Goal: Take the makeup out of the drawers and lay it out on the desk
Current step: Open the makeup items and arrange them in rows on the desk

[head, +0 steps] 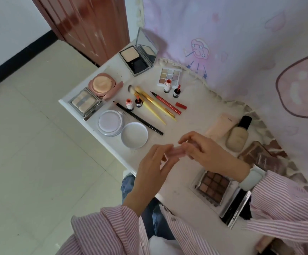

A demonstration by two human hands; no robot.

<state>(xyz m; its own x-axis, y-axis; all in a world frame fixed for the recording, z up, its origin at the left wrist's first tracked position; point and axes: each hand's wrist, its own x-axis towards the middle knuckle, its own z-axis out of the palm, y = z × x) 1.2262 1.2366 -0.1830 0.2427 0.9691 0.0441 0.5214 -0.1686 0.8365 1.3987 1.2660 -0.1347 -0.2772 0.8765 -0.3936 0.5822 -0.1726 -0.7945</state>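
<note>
Above the white desk (177, 124), my left hand (155, 162) and my right hand (203, 151) hold a small pale pink makeup item (176, 150) between them, fingers curled round its two ends. Laid out on the desk are an open powder compact with mirror (137, 57), a pink cushion compact (101, 85), a highlighter palette (85, 103), a round jar (109, 123) with its lid (134, 135) beside it, yellow brushes (153, 105), a black pencil (138, 117), a red eyeliner pen (166, 102) and small bottles (167, 86).
A foundation bottle (238, 134) and a pink tube (221, 126) lie to the right. A brown eyeshadow palette (214, 184) sits near my right wrist. A pale eyeshadow palette (169, 76) lies by the pink curtain (241, 43). Tiled floor (29, 144) lies left of the desk edge.
</note>
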